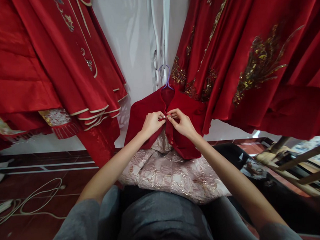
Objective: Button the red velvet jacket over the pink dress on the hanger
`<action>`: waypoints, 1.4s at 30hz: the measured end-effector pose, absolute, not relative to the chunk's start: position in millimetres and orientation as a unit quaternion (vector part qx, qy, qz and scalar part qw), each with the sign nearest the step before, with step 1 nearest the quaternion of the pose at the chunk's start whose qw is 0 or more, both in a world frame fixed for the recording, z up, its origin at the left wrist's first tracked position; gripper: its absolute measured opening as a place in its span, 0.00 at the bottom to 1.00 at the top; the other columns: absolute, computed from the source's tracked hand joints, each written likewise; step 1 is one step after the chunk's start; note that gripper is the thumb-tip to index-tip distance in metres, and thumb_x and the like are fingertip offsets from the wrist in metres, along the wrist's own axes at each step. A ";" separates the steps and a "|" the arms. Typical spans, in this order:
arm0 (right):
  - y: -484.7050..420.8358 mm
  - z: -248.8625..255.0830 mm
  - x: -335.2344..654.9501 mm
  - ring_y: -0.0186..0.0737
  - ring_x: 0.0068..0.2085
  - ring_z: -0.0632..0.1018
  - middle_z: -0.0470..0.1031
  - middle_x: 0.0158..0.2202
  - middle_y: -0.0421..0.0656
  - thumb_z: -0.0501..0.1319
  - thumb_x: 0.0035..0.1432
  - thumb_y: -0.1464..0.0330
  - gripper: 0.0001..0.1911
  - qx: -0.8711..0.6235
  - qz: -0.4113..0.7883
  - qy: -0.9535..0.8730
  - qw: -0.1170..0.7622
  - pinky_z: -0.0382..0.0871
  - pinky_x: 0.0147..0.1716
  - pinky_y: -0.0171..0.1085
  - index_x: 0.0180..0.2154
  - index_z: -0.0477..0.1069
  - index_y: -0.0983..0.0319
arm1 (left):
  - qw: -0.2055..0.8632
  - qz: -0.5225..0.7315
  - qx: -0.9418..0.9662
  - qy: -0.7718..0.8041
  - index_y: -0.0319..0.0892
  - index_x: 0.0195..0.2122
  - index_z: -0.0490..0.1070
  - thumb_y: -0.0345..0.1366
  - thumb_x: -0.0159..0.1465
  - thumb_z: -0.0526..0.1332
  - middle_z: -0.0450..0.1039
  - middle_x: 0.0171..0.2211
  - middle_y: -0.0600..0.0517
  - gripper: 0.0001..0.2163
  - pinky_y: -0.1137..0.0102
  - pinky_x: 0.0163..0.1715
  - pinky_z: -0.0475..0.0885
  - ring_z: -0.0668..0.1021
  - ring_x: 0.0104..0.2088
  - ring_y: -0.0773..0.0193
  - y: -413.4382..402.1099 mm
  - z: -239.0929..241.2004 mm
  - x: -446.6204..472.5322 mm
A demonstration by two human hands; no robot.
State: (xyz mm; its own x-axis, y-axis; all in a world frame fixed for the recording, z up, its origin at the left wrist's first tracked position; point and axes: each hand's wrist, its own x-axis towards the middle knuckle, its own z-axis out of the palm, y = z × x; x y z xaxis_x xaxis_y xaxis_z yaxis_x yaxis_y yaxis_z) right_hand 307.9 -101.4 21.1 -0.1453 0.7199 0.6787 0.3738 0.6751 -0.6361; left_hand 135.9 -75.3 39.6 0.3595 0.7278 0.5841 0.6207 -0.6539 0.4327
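Observation:
A short dark red velvet jacket (139,117) hangs on a blue hanger (166,77) in front of me, over a pale pink brocade skirt (172,172). My left hand (152,122) pinches the jacket's left front edge. My right hand (183,123) pinches the right front edge. Both meet at a small gold and red clasp (167,116) on the jacket's front opening, fingers closed on it.
Red satin garments with cream piping (76,67) hang at the left; red gowns with gold embroidery (252,60) hang at the right. A white wall (136,40) is behind. A white cable (34,198) lies on the dark red floor. Wooden furniture (295,160) stands at right.

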 end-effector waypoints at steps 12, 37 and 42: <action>-95.2 20.2 310.4 0.40 0.39 0.80 0.79 0.37 0.42 0.61 0.58 0.65 0.08 -0.385 0.154 -0.732 0.541 0.75 0.43 0.41 0.40 0.71 0.59 | 0.062 0.341 0.857 0.382 0.40 0.37 0.77 0.36 0.60 0.60 0.80 0.36 0.47 0.08 0.69 0.40 0.75 0.81 0.36 0.59 -85.9 44.9 136.4; -76.0 24.3 322.6 0.42 0.41 0.81 0.80 0.39 0.45 0.64 0.50 0.67 0.17 -0.392 0.285 -0.702 0.522 0.75 0.47 0.44 0.44 0.76 0.61 | -0.013 0.286 0.877 0.387 0.40 0.27 0.77 0.36 0.61 0.56 0.78 0.26 0.46 0.11 0.70 0.32 0.70 0.79 0.26 0.60 -79.0 47.1 149.0; -91.9 8.0 317.2 0.43 0.48 0.76 0.71 0.53 0.48 0.60 0.51 0.70 0.30 -0.388 0.211 -0.732 0.519 0.72 0.49 0.44 0.57 0.66 0.58 | 0.085 0.341 0.854 0.382 0.42 0.41 0.77 0.35 0.62 0.56 0.80 0.35 0.48 0.12 0.71 0.36 0.72 0.81 0.34 0.61 -82.2 37.5 147.8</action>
State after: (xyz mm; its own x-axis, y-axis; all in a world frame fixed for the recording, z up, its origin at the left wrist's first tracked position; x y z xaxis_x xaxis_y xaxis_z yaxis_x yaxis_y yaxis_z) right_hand 317.2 -91.9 8.0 -0.1599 0.7869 0.5960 0.3484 0.6099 -0.7118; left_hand 147.8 -82.2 37.5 0.4745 0.7115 0.5182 0.5957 -0.6930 0.4061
